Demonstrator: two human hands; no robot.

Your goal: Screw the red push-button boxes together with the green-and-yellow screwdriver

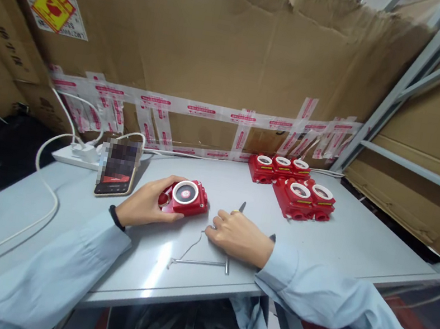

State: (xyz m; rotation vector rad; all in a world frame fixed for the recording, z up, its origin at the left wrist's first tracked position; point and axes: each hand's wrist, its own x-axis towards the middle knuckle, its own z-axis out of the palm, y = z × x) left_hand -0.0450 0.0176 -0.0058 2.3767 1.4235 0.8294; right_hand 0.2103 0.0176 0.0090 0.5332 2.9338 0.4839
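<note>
My left hand (146,203) is wrapped round the left side of a red box-shaped device (186,197) with a round white-rimmed face, resting on the grey table (360,240). My right hand (236,236) lies on the table just right of the device, fingers curled over a thin metal tool (239,212) whose tip pokes out beyond the knuckles. A ring shows on one finger. A bent metal rod (198,263) lies on the table in front of that hand.
Several more red devices (293,183) sit in two groups at the back right. A phone (117,170) leans at the back left beside a white power strip (77,155) with cables. Taped cardboard (221,62) walls the back; a metal shelf frame (407,90) stands right.
</note>
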